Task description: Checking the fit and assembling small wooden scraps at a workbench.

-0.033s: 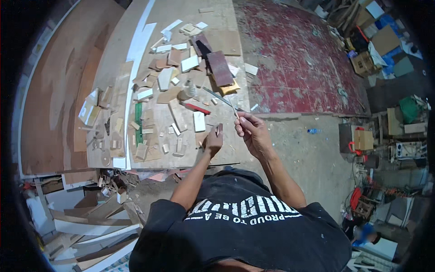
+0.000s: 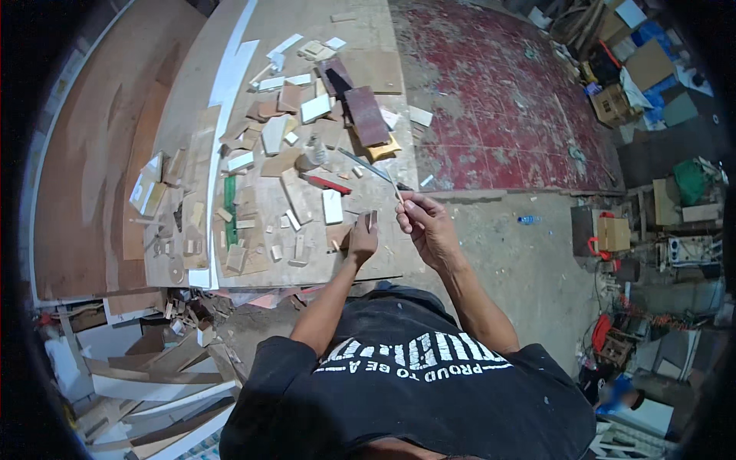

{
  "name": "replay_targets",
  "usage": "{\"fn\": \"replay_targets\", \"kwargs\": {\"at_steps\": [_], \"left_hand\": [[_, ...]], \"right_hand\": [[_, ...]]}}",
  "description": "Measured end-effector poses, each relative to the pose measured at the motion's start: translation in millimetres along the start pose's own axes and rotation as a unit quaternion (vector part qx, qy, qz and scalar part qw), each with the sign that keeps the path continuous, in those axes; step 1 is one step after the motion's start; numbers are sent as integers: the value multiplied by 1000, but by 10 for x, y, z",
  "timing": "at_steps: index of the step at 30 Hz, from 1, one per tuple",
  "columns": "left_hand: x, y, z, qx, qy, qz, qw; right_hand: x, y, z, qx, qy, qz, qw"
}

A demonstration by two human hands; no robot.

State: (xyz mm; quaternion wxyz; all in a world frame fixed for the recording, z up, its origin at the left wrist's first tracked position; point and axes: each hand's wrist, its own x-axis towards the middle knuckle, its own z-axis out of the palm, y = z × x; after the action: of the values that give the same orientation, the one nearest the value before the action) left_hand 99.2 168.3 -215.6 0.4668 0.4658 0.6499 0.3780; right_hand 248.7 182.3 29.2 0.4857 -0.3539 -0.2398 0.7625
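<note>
Big wooden workbench, so tbh I'd brace both forearms on its near edge and keep the pinch light for fiddly stuff like this. Black shirt has chunky white lettering across it; other labels are too small for me to read. Right hand is pinched, thumb against fingers. Left hand is half curled just inside the near edge, can't tell if it's holding anything. Thin pale stick pokes out of the right's pinch, by the bench's right edge.
</note>
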Motion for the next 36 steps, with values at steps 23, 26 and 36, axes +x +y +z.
{"fn": "replay_targets", "kwargs": {"at_steps": [23, 26, 36], "left_hand": [[-984, 1433, -653, -344, 162, 23, 925], [-1121, 1275, -817, -358, 190, 4, 914], [-1261, 704, -1689, -287, 192, -77, 935]], "right_hand": [[15, 560, -274, -302, -134, 79, 940], [43, 735, -171, -298, -171, 127, 931], [248, 1222, 314, -397, -221, 181, 872]]}}
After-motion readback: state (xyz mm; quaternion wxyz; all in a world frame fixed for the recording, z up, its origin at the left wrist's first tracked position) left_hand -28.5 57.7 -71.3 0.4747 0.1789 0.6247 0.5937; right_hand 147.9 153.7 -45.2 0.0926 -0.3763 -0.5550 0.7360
